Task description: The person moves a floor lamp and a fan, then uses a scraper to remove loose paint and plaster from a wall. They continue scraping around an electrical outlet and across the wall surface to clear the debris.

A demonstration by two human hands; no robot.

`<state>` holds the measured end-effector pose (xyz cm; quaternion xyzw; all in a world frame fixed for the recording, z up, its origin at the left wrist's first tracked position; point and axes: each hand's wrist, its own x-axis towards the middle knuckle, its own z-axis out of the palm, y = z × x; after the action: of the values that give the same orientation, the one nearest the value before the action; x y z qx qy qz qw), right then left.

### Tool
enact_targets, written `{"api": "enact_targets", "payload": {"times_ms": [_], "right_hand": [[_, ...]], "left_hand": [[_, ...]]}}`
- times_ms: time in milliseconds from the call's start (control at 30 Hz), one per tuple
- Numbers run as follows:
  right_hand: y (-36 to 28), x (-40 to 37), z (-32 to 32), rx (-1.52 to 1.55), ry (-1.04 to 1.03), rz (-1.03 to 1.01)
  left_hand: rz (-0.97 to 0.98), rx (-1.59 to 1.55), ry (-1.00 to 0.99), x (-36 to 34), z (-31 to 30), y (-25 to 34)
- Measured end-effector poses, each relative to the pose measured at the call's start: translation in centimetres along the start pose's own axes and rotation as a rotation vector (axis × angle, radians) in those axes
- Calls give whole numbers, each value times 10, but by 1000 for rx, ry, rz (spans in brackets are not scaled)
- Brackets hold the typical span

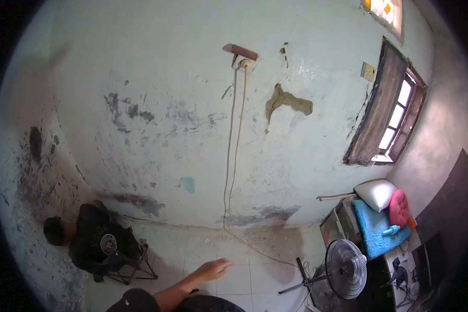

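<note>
Left hand: we are reaching our left hand point(213, 270) out low over the tiled floor point(234, 285), palm down and fingers stretched loosely rightward. It is lying open and gripping nothing. We are judging it the left from the forearm coming in at the lower left, though the wide lens is making that less than sure.
Right hand: it is not showing anywhere in the view, so we are saying nothing of its state.
Cord: a thin white cord point(229, 171) is hanging from the outlet point(244, 63) high on the wall point(166, 78). It is running straight down the plaster and then trailing across the floor on a slant toward the fan point(345, 268).
Relation: the floor stretch of the cord is lying just beyond and to the right of our fingertips point(228, 264), near but apart. Its long axis is running from upper left to lower right, at an angle to the way the fingers are pointing. The left hand is the nearer one.
Fan: it is standing at the lower right on thin legs, grille turned toward us, well apart from the hand.
Other person: a person point(96, 242) in a dark shirt is crouching on a folding stool point(135, 270) by the wall at the lower left, their hands not showing.
Right side: a window point(395, 125) is letting in light, and a white pillow point(375, 193), a pink cushion point(399, 207) and a blue towel point(372, 229) are lying piled below it.
</note>
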<state>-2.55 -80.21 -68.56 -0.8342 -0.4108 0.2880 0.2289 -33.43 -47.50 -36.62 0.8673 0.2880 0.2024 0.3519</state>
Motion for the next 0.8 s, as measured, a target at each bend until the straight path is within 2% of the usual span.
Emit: {"api": "enact_targets", "payload": {"times_ms": [33,67,100,133,167,233,267,300,333,400,433,467,500,533,600,633,667,733,767,800], "right_hand": [[-36,31,-19,365,-118,30],[-53,66,-18,351,-147,-61],[-101,80,-39,593,-162,-44],[-149,82,-61,680,-185,-59],[-225,75,-99,767,-210,-72],[-312,61,-139,908,-209,-164],[-336,54,-147,898,-214,-174],[-356,47,-152,1063,-167,-208],[-374,36,-155,1230,-122,-236],[-412,0,-169,1284,-152,-205],[-424,-12,-172,1339,-165,-168],[-415,-16,-173,1204,-338,-213],[-413,-20,-169,1082,-327,-261],[-410,-21,-161,998,-329,-261],[-408,-24,-146,914,-327,-249],[-414,-24,-140,917,-325,-172],[-422,-22,-135,918,-320,-96],[-447,-15,-123,921,-225,-143],[-462,-10,-117,926,-136,-192],[-476,-4,-114,903,-172,-124]], "left_hand": [[55,32,-61,28,-2,13],[114,63,-119,52,0,17],[144,43,-125,72,3,23],[178,24,-126,87,4,27],[182,18,-108,93,0,36],[278,221,130,96,-12,58],[225,278,196,91,-15,60],[220,279,207,88,-14,54],[135,195,404,82,-11,45],[-7,76,730,71,-7,19],[-15,79,730,67,-14,15],[-277,-586,587,61,-21,16],[-529,-1242,382,55,-28,18],[-429,-1380,200,48,-36,17],[-422,-1338,-1,46,-42,17],[-434,-1266,-74,46,-46,16],[-432,-1270,-79,49,-51,12],[-240,-1204,-23,56,-64,0],[-234,-1207,-33,59,-84,-2],[-267,-1173,30,63,-107,-5]]}}
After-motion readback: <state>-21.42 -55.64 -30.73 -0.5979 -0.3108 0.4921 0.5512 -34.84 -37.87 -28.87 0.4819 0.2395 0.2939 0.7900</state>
